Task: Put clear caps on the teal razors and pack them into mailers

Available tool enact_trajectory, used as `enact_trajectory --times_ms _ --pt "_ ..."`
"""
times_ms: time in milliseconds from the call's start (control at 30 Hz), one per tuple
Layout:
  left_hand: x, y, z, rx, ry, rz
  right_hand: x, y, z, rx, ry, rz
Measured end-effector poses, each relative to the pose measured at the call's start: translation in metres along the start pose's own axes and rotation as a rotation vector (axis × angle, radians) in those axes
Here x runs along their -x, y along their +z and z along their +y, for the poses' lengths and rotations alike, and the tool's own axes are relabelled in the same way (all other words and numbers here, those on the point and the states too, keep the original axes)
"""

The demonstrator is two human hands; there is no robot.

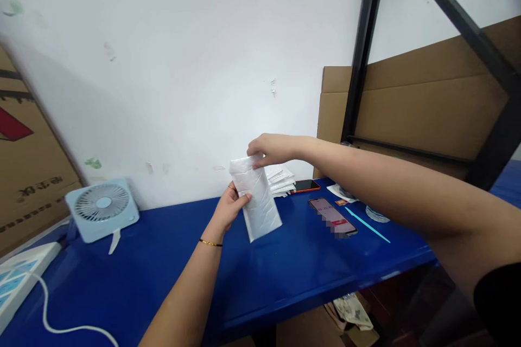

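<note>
A white padded pouch (260, 209) is held upright and slightly tilted above the blue table (163, 260). My left hand (234, 203) grips its left side, thumb across the front. At the pouch's top edge, my right hand (262, 149) pinches the corner between thumb and fingers. Behind the pouch lies a stack of similar white pouches (280, 180), partly hidden by it.
A light blue fan (103, 209) and a white power strip (28, 276) with a cable are on the left. Two phones (331, 217) (307, 186), a turquoise stick (368, 225) and clear round items (377, 214) lie on the right, beside a black metal frame (362, 49).
</note>
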State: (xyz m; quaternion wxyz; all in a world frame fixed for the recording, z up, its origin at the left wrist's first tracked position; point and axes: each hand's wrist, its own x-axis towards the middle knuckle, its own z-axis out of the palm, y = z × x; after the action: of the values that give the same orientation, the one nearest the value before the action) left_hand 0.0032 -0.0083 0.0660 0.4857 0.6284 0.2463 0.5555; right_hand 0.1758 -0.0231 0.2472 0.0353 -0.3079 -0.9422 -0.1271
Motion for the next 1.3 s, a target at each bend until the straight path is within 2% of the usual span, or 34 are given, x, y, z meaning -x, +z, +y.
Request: enact_trajectory --times_ms 67,133,200,267,300,400,500,600,667,800,1033,1300 --pt "0.0 0.001 0.012 -0.15 0.099 0.013 0.018 0.006 -0.009 0.02 -0.042 0.118" --pt "0.013 0.003 0.023 -0.398 0.181 -0.018 0.045 0.024 -0.027 0.007 -0.094 0.171" --pt "0.039 0.005 0.027 -0.613 0.181 -0.162 0.076 0.054 -0.051 -0.02 -0.135 0.153" --pt "0.073 0.007 0.024 -0.757 0.161 -0.316 0.106 0.095 -0.076 -0.103 -0.137 0.099" --pt "0.092 0.009 0.02 -0.811 0.152 -0.333 0.119 0.116 -0.087 -0.181 -0.125 0.082" --pt "0.141 0.017 0.006 -0.909 0.19 -0.318 0.146 0.172 -0.112 -0.452 -0.003 0.083" --pt "0.169 0.028 -0.005 -1.018 0.358 -0.382 0.157 0.203 -0.121 -0.7 0.188 0.17" --pt "0.173 0.039 -0.011 -1.164 0.463 -0.43 0.159 0.213 -0.123 -0.87 0.429 0.27" --pt "0.169 0.044 -0.013 -1.233 0.472 -0.415 0.16 0.217 -0.124 -0.905 0.474 0.334" --pt "0.162 0.048 -0.017 -1.257 0.47 -0.382 0.165 0.225 -0.13 -0.765 0.332 0.372" --pt "0.157 0.052 -0.022 -1.324 0.43 -0.403 0.166 0.229 -0.135 -0.448 0.228 0.276" --pt "0.159 0.048 -0.024 -1.242 0.38 -0.469 0.173 0.225 -0.127 -0.424 0.159 0.292"
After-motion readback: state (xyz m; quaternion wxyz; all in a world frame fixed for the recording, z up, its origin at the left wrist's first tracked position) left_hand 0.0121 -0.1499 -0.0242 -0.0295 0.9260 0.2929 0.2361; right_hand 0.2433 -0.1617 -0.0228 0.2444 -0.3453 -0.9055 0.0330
